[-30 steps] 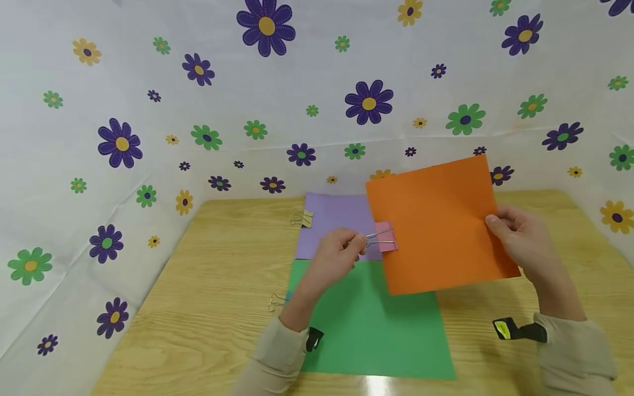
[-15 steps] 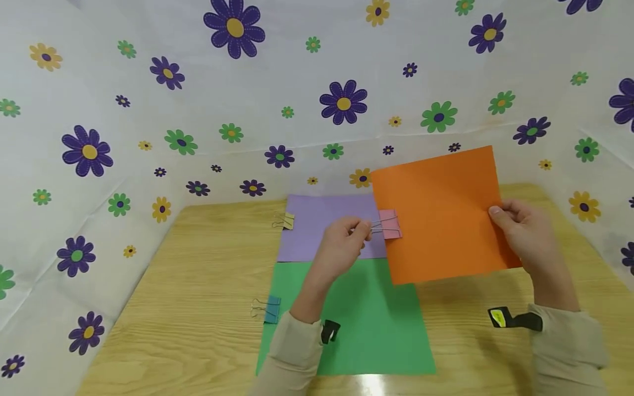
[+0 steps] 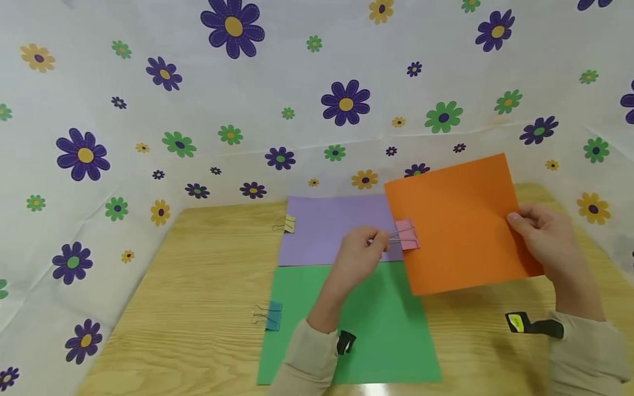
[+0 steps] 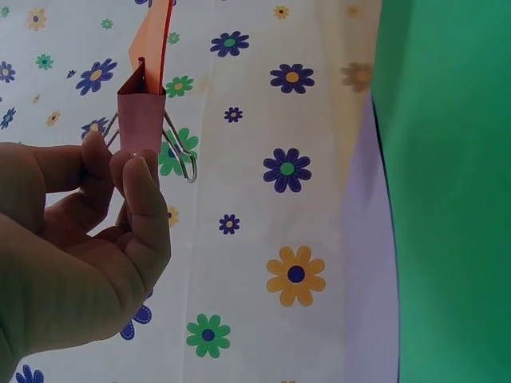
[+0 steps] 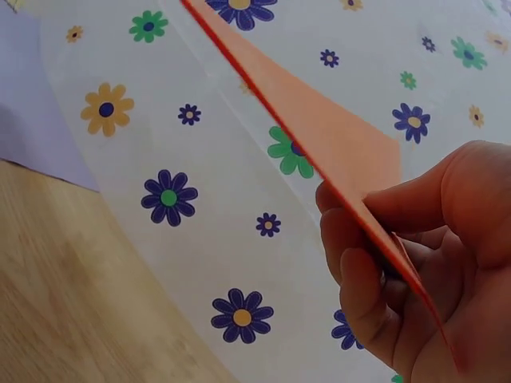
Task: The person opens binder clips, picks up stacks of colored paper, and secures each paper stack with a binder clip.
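An orange sheet of paper (image 3: 460, 225) is held up, tilted, above the table, with a pink binder clip (image 3: 407, 235) biting its left edge. At that clip's wire handles the fingertips of my left hand (image 3: 361, 250) pinch, thumb and fingers curled; in the left wrist view one handle loop stands out beside the fingers. My right hand (image 3: 545, 234) grips the sheet's right edge, thumb in front and fingers behind, as the right wrist view shows. Below lie a purple sheet (image 3: 327, 231) and a green sheet (image 3: 381, 335), the green one partly covered by my left forearm.
A yellow binder clip (image 3: 289, 224) sits on the purple sheet's left edge, a blue binder clip (image 3: 274, 316) on the green sheet's. The wooden table (image 3: 198, 297) ends at a white, flower-printed cloth (image 3: 238, 99) at the back and sides.
The view has swung slightly right, bringing the whole blue clip out from behind my left arm. Both hands keep their holds on the orange sheet and pink clip, which shift slightly right together.
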`<move>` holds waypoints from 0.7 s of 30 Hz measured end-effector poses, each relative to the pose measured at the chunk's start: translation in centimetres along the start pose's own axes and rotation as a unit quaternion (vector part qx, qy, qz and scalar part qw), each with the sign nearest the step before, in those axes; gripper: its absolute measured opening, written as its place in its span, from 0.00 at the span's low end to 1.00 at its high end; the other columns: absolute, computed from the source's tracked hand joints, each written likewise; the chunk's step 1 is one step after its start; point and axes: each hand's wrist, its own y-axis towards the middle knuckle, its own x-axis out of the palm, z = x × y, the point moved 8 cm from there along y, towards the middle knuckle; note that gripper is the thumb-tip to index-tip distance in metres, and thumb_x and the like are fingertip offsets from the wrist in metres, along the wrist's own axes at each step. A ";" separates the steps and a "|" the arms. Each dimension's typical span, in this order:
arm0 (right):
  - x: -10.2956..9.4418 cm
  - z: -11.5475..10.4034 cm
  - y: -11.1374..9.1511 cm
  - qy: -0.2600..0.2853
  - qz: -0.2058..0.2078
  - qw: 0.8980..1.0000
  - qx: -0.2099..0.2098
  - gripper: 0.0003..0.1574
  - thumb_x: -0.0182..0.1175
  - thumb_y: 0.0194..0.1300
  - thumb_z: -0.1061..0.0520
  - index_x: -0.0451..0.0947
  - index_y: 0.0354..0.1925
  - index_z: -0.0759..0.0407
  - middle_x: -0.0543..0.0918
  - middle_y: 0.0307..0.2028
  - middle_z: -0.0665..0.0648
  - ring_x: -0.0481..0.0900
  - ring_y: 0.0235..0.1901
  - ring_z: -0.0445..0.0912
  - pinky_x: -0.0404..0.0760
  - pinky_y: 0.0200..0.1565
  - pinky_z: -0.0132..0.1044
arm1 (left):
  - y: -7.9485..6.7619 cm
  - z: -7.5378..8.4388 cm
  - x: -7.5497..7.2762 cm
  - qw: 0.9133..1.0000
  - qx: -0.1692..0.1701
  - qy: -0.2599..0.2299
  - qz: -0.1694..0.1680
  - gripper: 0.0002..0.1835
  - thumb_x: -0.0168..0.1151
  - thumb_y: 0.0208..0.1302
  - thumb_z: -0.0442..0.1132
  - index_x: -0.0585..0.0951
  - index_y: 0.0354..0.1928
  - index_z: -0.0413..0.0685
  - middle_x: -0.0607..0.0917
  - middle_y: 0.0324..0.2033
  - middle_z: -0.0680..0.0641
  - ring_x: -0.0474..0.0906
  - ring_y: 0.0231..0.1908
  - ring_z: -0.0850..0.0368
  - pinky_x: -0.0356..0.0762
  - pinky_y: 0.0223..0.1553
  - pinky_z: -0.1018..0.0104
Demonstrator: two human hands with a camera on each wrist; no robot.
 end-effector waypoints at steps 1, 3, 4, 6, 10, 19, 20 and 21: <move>0.0 0.1 0.0 -0.006 -0.004 1.000 0.002 0.26 0.49 0.77 0.49 0.69 0.58 0.71 0.78 0.26 0.31 0.79 0.24 0.39 0.82 0.27 0.35 | 0.0 -0.1 0.2 1.000 0.001 0.004 -0.002 0.17 0.53 0.74 0.40 0.83 0.29 0.40 0.77 0.27 0.50 0.67 0.23 0.60 0.64 0.22 0.70; 0.0 0.4 0.1 -0.015 -0.012 1.000 0.008 0.27 0.48 0.77 0.49 0.68 0.59 0.72 0.78 0.26 0.32 0.79 0.24 0.39 0.82 0.27 0.36 | 0.0 -0.1 0.7 1.000 0.004 0.017 -0.005 0.17 0.52 0.74 0.40 0.83 0.29 0.40 0.75 0.24 0.52 0.66 0.23 0.61 0.64 0.23 0.71; 0.0 0.5 0.1 -0.020 -0.013 1.000 0.007 0.27 0.48 0.77 0.50 0.68 0.59 0.73 0.77 0.26 0.31 0.79 0.24 0.39 0.82 0.27 0.36 | 0.0 -0.2 0.8 1.000 0.005 0.023 -0.005 0.17 0.52 0.74 0.40 0.83 0.29 0.41 0.74 0.22 0.52 0.66 0.23 0.61 0.64 0.23 0.71; -0.1 0.7 0.2 -0.023 -0.016 1.000 0.005 0.28 0.48 0.77 0.50 0.68 0.59 0.74 0.77 0.25 0.31 0.79 0.23 0.38 0.82 0.27 0.35 | 0.0 -0.2 1.0 1.000 0.005 0.031 -0.001 0.16 0.52 0.74 0.40 0.84 0.29 0.42 0.73 0.21 0.52 0.66 0.22 0.61 0.64 0.23 0.70; -0.2 1.2 0.1 -0.015 -0.022 1.000 0.011 0.30 0.47 0.78 0.50 0.65 0.61 0.75 0.78 0.26 0.30 0.80 0.24 0.37 0.82 0.27 0.35 | -0.1 -0.3 1.1 1.000 -0.009 0.017 0.023 0.13 0.55 0.72 0.40 0.82 0.29 0.43 0.77 0.23 0.52 0.68 0.22 0.62 0.66 0.24 0.71; 0.0 1.3 0.1 -0.020 -0.022 0.999 0.015 0.30 0.47 0.78 0.51 0.65 0.61 0.77 0.77 0.27 0.30 0.79 0.27 0.34 0.82 0.30 0.31 | -0.2 -1.3 0.7 0.995 -0.042 -0.071 0.055 0.10 0.58 0.71 0.39 0.79 0.34 0.40 0.80 0.27 0.49 0.73 0.22 0.62 0.72 0.24 0.72; 0.0 1.3 0.1 -0.021 -0.022 0.999 0.016 0.29 0.47 0.78 0.51 0.65 0.61 0.77 0.77 0.26 0.30 0.78 0.27 0.34 0.82 0.30 0.31 | -0.1 -1.4 0.7 0.994 -0.046 -0.085 0.054 0.10 0.58 0.71 0.39 0.79 0.34 0.39 0.80 0.27 0.49 0.74 0.22 0.61 0.72 0.23 0.72; 0.1 1.3 0.1 -0.021 -0.023 0.999 0.016 0.29 0.47 0.78 0.51 0.65 0.60 0.77 0.77 0.26 0.31 0.78 0.26 0.35 0.82 0.29 0.31 | -0.1 -1.6 0.8 0.993 -0.049 -0.099 0.051 0.10 0.58 0.71 0.38 0.79 0.34 0.38 0.80 0.27 0.49 0.73 0.22 0.60 0.72 0.23 0.72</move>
